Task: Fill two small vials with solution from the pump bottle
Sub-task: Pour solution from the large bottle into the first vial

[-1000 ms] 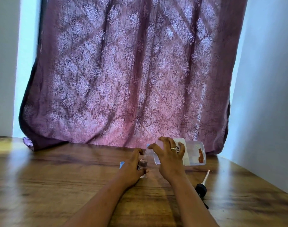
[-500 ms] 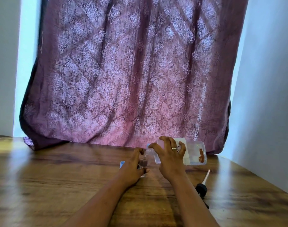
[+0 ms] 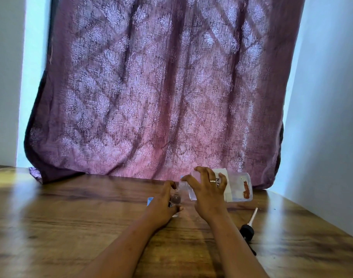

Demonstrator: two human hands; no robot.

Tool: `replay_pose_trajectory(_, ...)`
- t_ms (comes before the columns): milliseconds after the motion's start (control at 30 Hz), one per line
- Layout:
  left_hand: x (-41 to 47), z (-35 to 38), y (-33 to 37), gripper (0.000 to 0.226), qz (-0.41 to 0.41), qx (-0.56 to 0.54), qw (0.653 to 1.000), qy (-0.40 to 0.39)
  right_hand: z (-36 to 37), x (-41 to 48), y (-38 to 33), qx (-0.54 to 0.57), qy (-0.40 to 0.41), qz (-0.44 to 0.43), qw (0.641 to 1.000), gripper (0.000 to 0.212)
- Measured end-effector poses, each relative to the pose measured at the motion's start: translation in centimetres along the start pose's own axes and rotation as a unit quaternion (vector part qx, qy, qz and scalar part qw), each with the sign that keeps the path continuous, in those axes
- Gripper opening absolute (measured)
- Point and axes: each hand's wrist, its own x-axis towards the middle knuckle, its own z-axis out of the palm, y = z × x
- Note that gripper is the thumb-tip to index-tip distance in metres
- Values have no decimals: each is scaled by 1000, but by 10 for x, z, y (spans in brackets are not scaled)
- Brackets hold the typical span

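Purple patterned curtain (image 3: 161, 87) fills most of the view, w/ pale walls either side. A wood-grain table (image 3: 51, 227) runs across the bottom third.

Clear pump bottle (image 3: 238, 187), pump taken out, is held tipped almost flat at approx. 5 o'clock from frame centre. Its base points to 3 o'clock and its open neck to 9 o'clock, dipping a little. It has a white label and a red-brown mark near the base.

Right hand (image 3: 207, 194) comes over the bottle's neck end from above, fingers curled round it. Left hand (image 3: 163, 204), at 9 o'clock of the right and nearly touching it, is wrapped round a small clear vial (image 3: 176, 199) held upright, low at the table. The bottle neck sits right at the vial mouth. Any stream is too small to see, and the fill level can't be told.

Pump head (image 3: 246, 230), black w/ a pale dip tube, lies on the table at 5 o'clock of the right hand, apart from it. A small blue item (image 3: 150, 200) pokes out at 9 o'clock of the left hand. It may be a cap or the 2nd vial; can't tell.

Likely step: pouring into one vial. The neck is wide vs. a tiny mouth, so tilt slowly, keep lip close to rim and brace the vial on the table. Level the bottle before the brim, or liquid will probably run over the left fingers.
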Motion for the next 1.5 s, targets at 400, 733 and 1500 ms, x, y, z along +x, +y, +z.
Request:
replay_pose_trajectory(400,-2,-1,4,50,2,-10,1000,-3,1,1,0,-19,-5,-9,1000,82)
replay_pose_trajectory(733,-3,-1,3,51,1,-18,1000,-5,3,2,0,-33,-5,-9,999,84)
replay_pose_trajectory(1500,0,-4,2,33,-18,0,1000,1,-6,11,20,193,206,297,912,86)
